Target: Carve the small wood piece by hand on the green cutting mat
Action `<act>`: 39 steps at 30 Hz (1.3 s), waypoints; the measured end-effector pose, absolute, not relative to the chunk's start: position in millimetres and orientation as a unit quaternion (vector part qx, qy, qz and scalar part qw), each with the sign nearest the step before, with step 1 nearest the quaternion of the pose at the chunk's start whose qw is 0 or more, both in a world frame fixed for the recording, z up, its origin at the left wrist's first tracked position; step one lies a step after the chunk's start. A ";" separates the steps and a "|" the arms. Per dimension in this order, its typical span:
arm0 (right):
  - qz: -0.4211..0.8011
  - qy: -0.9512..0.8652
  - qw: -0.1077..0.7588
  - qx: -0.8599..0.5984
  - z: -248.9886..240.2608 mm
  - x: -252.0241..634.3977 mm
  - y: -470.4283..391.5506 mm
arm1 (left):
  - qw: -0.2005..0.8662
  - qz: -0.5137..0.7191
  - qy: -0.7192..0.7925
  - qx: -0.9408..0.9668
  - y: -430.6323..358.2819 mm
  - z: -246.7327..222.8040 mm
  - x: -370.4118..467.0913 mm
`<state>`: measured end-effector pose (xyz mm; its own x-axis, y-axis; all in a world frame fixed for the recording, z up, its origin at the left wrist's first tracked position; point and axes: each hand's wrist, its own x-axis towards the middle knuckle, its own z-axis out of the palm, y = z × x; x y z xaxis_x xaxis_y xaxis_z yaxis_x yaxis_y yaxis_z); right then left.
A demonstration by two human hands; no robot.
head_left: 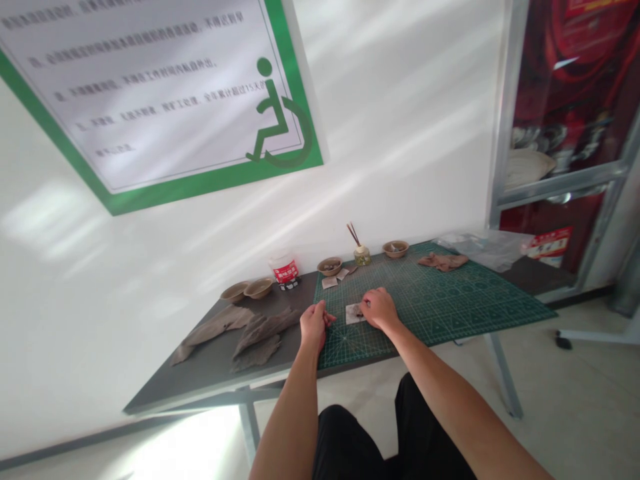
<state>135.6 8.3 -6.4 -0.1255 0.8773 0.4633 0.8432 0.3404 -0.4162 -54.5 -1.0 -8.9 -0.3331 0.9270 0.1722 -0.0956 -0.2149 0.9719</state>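
Observation:
On the green cutting mat (425,297) lies a small pale square card (354,314) with a dark patch on it. My right hand (379,308) rests over the card's right side, its fingers pinched together at the dark patch. Whatever sits between those fingertips is too small to make out. To the left of the card, apart from it, my left hand (315,325) is at the mat's left part with its fingers curled in. Its palm is turned away, so its contents are hidden.
Wrinkled grey-brown cloths (265,333) lie at left. Along the wall stand shallow bowls (259,289), a red-labelled tub (285,272), a bowl with small pieces (330,267), a reed-stick bottle (362,255) and another bowl (395,249). A brown cloth (443,261) and clear plastic (493,247) lie right.

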 end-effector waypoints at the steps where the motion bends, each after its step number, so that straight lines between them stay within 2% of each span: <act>1: 0.025 -0.749 0.332 -0.573 -6.8 135.7 8.7 | 0.395 0.651 0.485 0.430 -1.2 -8.9 -54.2; 8: 0.024 -0.746 0.343 -0.570 -7.0 136.6 8.6 | 0.431 0.671 0.453 0.399 -3.4 -6.2 -56.1; 14: 0.017 -0.777 0.286 -0.560 -3.6 134.0 2.3 | 0.414 0.669 0.479 0.389 -0.5 -6.4 -54.4; 21: 0.006 -0.791 0.263 -0.552 -4.5 133.4 0.6 | 0.386 0.637 0.504 0.438 1.5 -11.6 -54.9; 26: 0.004 -0.794 0.278 -0.541 -3.3 134.8 0.7 | 0.286 0.564 0.540 0.556 -2.9 -10.3 -51.9; 31: 0.015 -0.785 0.312 -0.535 -2.2 135.8 2.1 | 0.201 0.481 0.502 0.690 -5.5 -5.3 -44.8; 39: -0.011 -0.700 0.313 -0.642 -5.5 134.1 3.8 | 0.145 0.412 0.593 0.676 6.0 -20.2 -35.9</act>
